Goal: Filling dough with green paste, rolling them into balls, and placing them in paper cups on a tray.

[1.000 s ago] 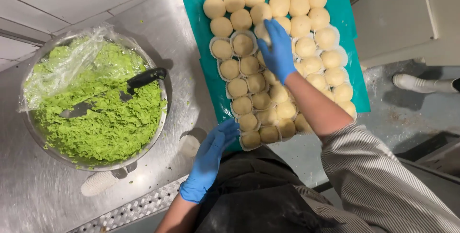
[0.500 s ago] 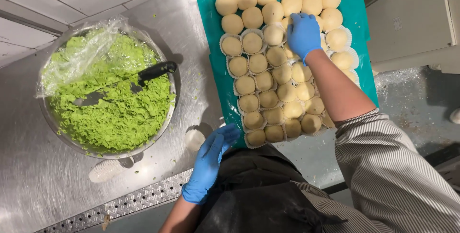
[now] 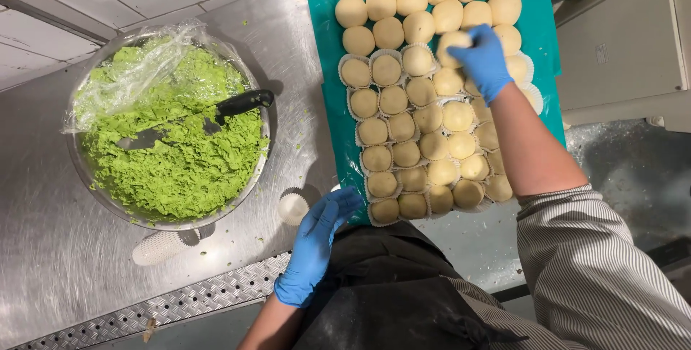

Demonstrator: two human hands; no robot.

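- Gripping a pale, round dough ball (image 3: 455, 39), the gloved right hand (image 3: 482, 62) closes its fingers around it above the teal tray (image 3: 324, 91), far right.
- Left hand (image 3: 317, 238), fingers seemingly spread loosely, rests near a paper cup (image 3: 293, 206).

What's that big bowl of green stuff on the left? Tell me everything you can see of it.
The bowl is round, shiny metal, standing upright on the steel counter, left of the teal board. It is nearly full of bright green, crumbly paste. A tool with a black handle lies in the paste. Crumpled clear film is peeled back over its far rim. Neither hand touches it.
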